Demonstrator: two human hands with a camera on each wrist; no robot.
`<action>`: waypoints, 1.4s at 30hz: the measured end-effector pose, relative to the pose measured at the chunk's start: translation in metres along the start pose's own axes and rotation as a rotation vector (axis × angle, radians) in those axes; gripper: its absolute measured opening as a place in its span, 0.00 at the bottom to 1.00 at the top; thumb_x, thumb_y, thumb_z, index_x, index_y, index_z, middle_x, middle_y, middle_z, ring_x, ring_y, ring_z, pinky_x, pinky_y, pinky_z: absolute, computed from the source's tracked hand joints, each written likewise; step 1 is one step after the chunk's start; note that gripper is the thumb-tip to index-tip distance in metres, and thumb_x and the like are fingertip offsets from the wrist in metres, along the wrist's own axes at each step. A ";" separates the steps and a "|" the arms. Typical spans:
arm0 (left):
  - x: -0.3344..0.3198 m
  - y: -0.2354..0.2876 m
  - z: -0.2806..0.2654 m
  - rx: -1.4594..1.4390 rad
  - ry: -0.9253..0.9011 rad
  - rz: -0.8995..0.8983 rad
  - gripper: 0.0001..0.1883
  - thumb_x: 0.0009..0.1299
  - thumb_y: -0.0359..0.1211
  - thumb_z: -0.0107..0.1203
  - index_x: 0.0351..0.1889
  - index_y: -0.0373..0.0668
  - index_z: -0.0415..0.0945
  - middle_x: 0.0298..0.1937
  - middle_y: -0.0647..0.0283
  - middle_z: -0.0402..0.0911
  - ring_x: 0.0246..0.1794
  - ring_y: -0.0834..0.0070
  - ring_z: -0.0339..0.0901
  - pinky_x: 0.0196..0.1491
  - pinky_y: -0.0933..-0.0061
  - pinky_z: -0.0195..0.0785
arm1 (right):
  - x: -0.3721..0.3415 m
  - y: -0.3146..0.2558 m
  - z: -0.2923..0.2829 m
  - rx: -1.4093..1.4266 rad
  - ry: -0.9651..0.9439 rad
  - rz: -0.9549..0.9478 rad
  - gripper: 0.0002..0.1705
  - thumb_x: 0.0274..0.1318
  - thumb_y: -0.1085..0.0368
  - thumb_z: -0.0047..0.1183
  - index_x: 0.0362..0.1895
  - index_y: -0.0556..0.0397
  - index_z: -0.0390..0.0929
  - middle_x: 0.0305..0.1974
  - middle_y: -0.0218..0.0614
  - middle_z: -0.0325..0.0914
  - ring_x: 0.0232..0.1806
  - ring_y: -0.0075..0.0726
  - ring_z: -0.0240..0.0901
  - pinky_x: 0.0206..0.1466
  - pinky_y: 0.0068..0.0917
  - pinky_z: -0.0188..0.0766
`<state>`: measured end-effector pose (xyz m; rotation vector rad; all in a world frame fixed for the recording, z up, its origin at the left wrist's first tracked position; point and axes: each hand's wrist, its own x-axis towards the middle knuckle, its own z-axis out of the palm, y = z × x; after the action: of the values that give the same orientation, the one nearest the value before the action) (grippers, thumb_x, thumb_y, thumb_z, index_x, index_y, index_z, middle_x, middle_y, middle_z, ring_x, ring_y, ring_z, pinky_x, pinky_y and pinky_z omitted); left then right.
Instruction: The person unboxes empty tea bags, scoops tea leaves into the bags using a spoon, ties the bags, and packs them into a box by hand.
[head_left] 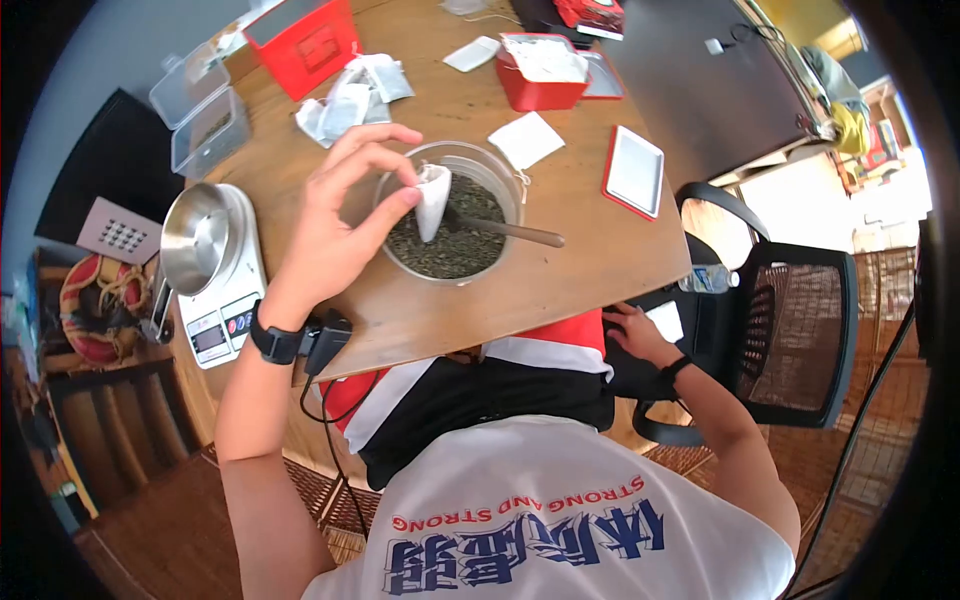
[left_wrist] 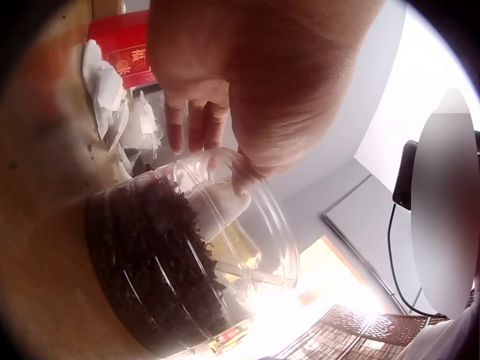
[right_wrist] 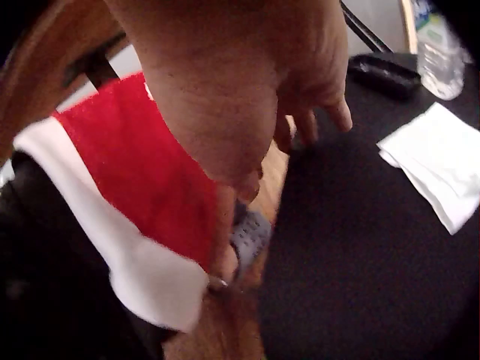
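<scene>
My left hand (head_left: 335, 225) pinches a small white tea bag (head_left: 432, 205) between thumb and fingertips. The bag hangs inside the rim of a clear round plastic jar (head_left: 508, 182), over dark loose tea leaves (head_left: 440, 258). Leaning on that rim is a spoon with a brown handle (head_left: 525, 235); its head is hidden by the bag and leaves. In the left wrist view, leaves fill the lower part of the jar. Down beside my lap, my right hand (head_left: 640, 335) hangs loosely over the edge of a black chair seat (right_wrist: 352, 247), holding nothing.
Left of the jar stands a kitchen scale (head_left: 225, 300) bearing a steel pan (head_left: 195, 238). Filled bags (head_left: 350, 105) lie behind, near a red box (head_left: 305, 50). A red tin (head_left: 540, 85) holds white bags; its lid (head_left: 634, 172) lies rightward. A bottle (head_left: 708, 279) rests on the chair.
</scene>
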<state>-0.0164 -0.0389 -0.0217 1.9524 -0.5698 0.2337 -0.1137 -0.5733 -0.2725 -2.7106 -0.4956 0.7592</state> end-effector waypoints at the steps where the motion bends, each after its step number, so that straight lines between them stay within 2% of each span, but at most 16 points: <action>1: 0.000 0.000 0.000 0.010 0.013 -0.009 0.04 0.69 0.23 0.61 0.39 0.40 0.78 0.63 0.57 0.78 0.68 0.63 0.71 0.74 0.59 0.55 | 0.006 -0.007 -0.013 0.052 0.157 -0.084 0.23 0.58 0.65 0.62 0.59 0.47 0.82 0.59 0.46 0.80 0.59 0.62 0.77 0.63 0.53 0.75; 3: 0.000 -0.001 0.002 0.012 0.047 0.034 0.05 0.68 0.25 0.63 0.40 0.41 0.79 0.60 0.61 0.80 0.63 0.65 0.76 0.69 0.61 0.63 | 0.009 -0.074 -0.055 0.011 0.390 -0.116 0.14 0.57 0.68 0.60 0.49 0.55 0.85 0.47 0.50 0.83 0.50 0.64 0.80 0.55 0.48 0.78; 5: -0.001 -0.001 0.002 0.010 0.052 0.032 0.05 0.68 0.26 0.63 0.40 0.41 0.80 0.60 0.62 0.80 0.64 0.64 0.75 0.69 0.61 0.63 | 0.016 -0.128 -0.063 -0.123 0.437 -0.186 0.12 0.56 0.70 0.58 0.45 0.59 0.84 0.45 0.55 0.82 0.48 0.64 0.80 0.53 0.51 0.78; 6: -0.001 -0.002 0.002 0.016 0.050 0.039 0.05 0.68 0.27 0.64 0.40 0.41 0.80 0.60 0.62 0.80 0.64 0.64 0.75 0.69 0.61 0.63 | 0.025 -0.153 -0.065 -0.180 0.357 -0.292 0.16 0.54 0.70 0.58 0.48 0.61 0.82 0.46 0.58 0.81 0.50 0.64 0.79 0.55 0.52 0.77; 8: -0.001 -0.002 0.002 0.025 0.050 0.051 0.06 0.68 0.27 0.64 0.40 0.41 0.80 0.60 0.62 0.80 0.64 0.64 0.75 0.69 0.61 0.62 | 0.065 -0.200 -0.041 -0.153 0.433 -0.450 0.18 0.53 0.67 0.58 0.49 0.60 0.82 0.48 0.57 0.81 0.54 0.63 0.78 0.58 0.54 0.74; 10: -0.002 -0.003 0.001 0.013 0.052 0.050 0.06 0.68 0.28 0.65 0.41 0.41 0.80 0.60 0.62 0.80 0.65 0.64 0.74 0.70 0.61 0.62 | 0.106 -0.208 0.013 -0.205 0.411 -0.677 0.19 0.59 0.62 0.56 0.51 0.60 0.81 0.49 0.57 0.81 0.57 0.61 0.77 0.62 0.55 0.71; 11: -0.001 -0.003 -0.001 0.019 0.059 0.052 0.06 0.68 0.28 0.65 0.41 0.41 0.80 0.60 0.62 0.80 0.65 0.64 0.74 0.70 0.61 0.62 | 0.109 -0.210 0.013 -0.208 0.415 -0.686 0.19 0.59 0.62 0.56 0.51 0.60 0.81 0.49 0.57 0.81 0.57 0.61 0.77 0.62 0.55 0.71; 13: -0.003 -0.003 0.000 0.017 0.057 0.058 0.06 0.68 0.28 0.65 0.41 0.42 0.80 0.60 0.62 0.80 0.65 0.63 0.74 0.69 0.60 0.63 | 0.165 -0.291 0.022 -0.204 0.393 -0.702 0.19 0.59 0.62 0.56 0.51 0.60 0.81 0.49 0.57 0.81 0.57 0.61 0.77 0.62 0.55 0.71; 15: -0.005 -0.002 0.000 0.027 0.049 0.056 0.05 0.68 0.27 0.64 0.40 0.41 0.80 0.61 0.61 0.80 0.65 0.63 0.74 0.70 0.59 0.62 | 0.187 -0.331 0.029 -0.199 0.378 -0.710 0.20 0.59 0.62 0.56 0.52 0.60 0.81 0.50 0.57 0.81 0.57 0.61 0.77 0.62 0.55 0.71; 21: -0.002 -0.005 -0.001 0.012 0.050 0.052 0.05 0.68 0.25 0.64 0.38 0.41 0.79 0.60 0.59 0.80 0.64 0.63 0.75 0.69 0.59 0.64 | 0.188 -0.343 0.032 -0.183 0.317 -0.754 0.20 0.60 0.61 0.55 0.52 0.60 0.80 0.50 0.57 0.81 0.57 0.61 0.77 0.62 0.55 0.71; 26: 0.001 -0.005 -0.003 -0.087 0.021 -0.083 0.07 0.65 0.24 0.65 0.38 0.43 0.80 0.63 0.58 0.78 0.64 0.59 0.74 0.62 0.60 0.69 | 0.185 -0.257 -0.006 -0.125 0.240 -0.781 0.20 0.61 0.61 0.55 0.53 0.60 0.80 0.50 0.57 0.81 0.57 0.61 0.77 0.62 0.55 0.71; 28: 0.008 -0.002 -0.009 -0.006 0.008 -0.061 0.09 0.62 0.24 0.68 0.38 0.44 0.81 0.62 0.58 0.79 0.64 0.55 0.75 0.63 0.55 0.69 | 0.197 -0.298 -0.041 -0.100 0.210 -0.786 0.20 0.61 0.60 0.55 0.53 0.60 0.80 0.50 0.56 0.81 0.57 0.61 0.77 0.62 0.55 0.71; 30: 0.014 0.000 -0.012 0.021 -0.010 -0.054 0.11 0.59 0.24 0.70 0.37 0.45 0.82 0.61 0.57 0.79 0.64 0.54 0.75 0.63 0.53 0.69 | 0.210 -0.300 -0.013 -0.079 0.180 -0.775 0.21 0.61 0.60 0.55 0.53 0.60 0.80 0.50 0.56 0.81 0.57 0.61 0.77 0.62 0.55 0.71; 33: 0.014 -0.004 -0.013 -0.015 -0.031 -0.046 0.12 0.56 0.23 0.71 0.36 0.45 0.83 0.61 0.56 0.80 0.64 0.51 0.75 0.63 0.52 0.69 | 0.206 -0.324 -0.043 -0.078 0.174 -0.749 0.21 0.62 0.60 0.55 0.54 0.60 0.80 0.50 0.56 0.81 0.57 0.61 0.77 0.62 0.55 0.71; 38: 0.010 -0.003 -0.012 -0.008 -0.018 -0.032 0.11 0.58 0.23 0.70 0.38 0.44 0.82 0.61 0.56 0.80 0.64 0.52 0.75 0.63 0.52 0.70 | 0.228 -0.355 -0.039 -0.064 0.177 -0.742 0.21 0.62 0.59 0.54 0.54 0.60 0.79 0.50 0.56 0.81 0.57 0.61 0.77 0.62 0.55 0.71; 42: 0.001 0.001 -0.007 -0.003 -0.003 -0.062 0.10 0.63 0.22 0.67 0.39 0.42 0.81 0.61 0.56 0.79 0.65 0.52 0.74 0.63 0.56 0.72 | 0.239 -0.340 -0.041 -0.075 0.181 -0.771 0.21 0.63 0.59 0.54 0.55 0.60 0.79 0.51 0.56 0.81 0.57 0.61 0.77 0.62 0.55 0.71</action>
<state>-0.0155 -0.0333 -0.0170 1.9645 -0.5103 0.1910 0.0161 -0.1799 -0.2241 -2.3066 -1.4130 0.2794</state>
